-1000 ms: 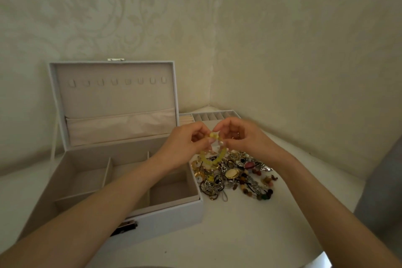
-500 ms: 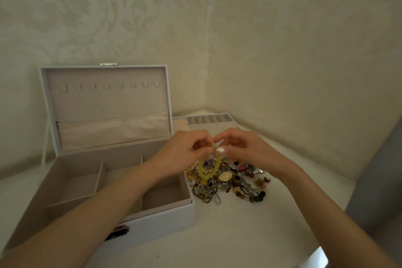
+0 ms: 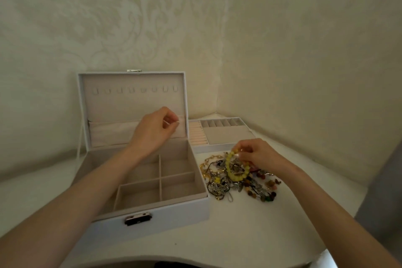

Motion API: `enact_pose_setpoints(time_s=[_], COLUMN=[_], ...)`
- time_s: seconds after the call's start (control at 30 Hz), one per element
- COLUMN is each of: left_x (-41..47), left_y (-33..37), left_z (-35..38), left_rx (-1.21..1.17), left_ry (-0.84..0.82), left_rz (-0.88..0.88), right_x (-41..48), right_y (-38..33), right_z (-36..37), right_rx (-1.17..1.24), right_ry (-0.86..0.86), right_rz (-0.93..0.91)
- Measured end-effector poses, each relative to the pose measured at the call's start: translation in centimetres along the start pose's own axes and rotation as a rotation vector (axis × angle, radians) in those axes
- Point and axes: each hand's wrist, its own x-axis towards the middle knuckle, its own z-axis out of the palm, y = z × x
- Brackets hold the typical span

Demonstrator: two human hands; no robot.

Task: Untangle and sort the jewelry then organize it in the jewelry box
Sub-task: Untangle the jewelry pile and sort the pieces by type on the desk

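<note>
Hands separated: right hand [image 3: 264, 155] pinches round yellow-bead bracelet [image 3: 227, 164]; left hand [image 3: 152, 131] curled, grip unclear.

I can come straight down into the open jewelry box [image 3: 152, 224]. Its right-hand compartments lie unobstructed, while the left hand [image 3: 154, 130] and its forearm hang over the left ones. The upright lid [image 3: 130, 102] blocks the far side. Right of the box the jewelry pile [image 3: 239, 185] fills the surface, with the right hand [image 3: 258, 154] pinching a yellow bead bracelet [image 3: 228, 165] above it. The tray [image 3: 226, 135] sits far of the pile, possibly against the wall corner. Bare table [image 3: 239, 235] lies near and right.
</note>
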Motion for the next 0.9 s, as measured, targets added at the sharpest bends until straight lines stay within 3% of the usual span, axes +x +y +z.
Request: enact_pose_setpoints(time_s=[0.23, 0.33, 0.43, 0.57, 0.9], left_x=[-1.4, -2.0, -2.6, -3.2, -4.4], left_y=[-1.9, -1.7, -0.9, -0.1, -0.1], left_z=[-0.2, -0.1, 0.2, 0.6, 0.7], left_rx=[0.083, 0.051, 0.068, 0.055, 0.074], left_ry=[-0.143, -0.25, -0.395, -0.509, -0.54], left_rz=[-0.013, 0.035, 0.099, 0.131, 0.072], right_x=[0.6, 0.3, -0.5, -0.7, -0.6], right_y=[-0.7, -2.6, -5.1, -6.4, -7.3], right_z=[1.3, 2.4, 3.6, 5.1, 7.1], right_rx=[-0.36, -0.156, 0.12, 0.168, 0.189], right_ry=[0.109, 0.124, -0.105, -0.242, -0.121], right_rz=[-0.03, -0.079, -0.025, -0.007, -0.008])
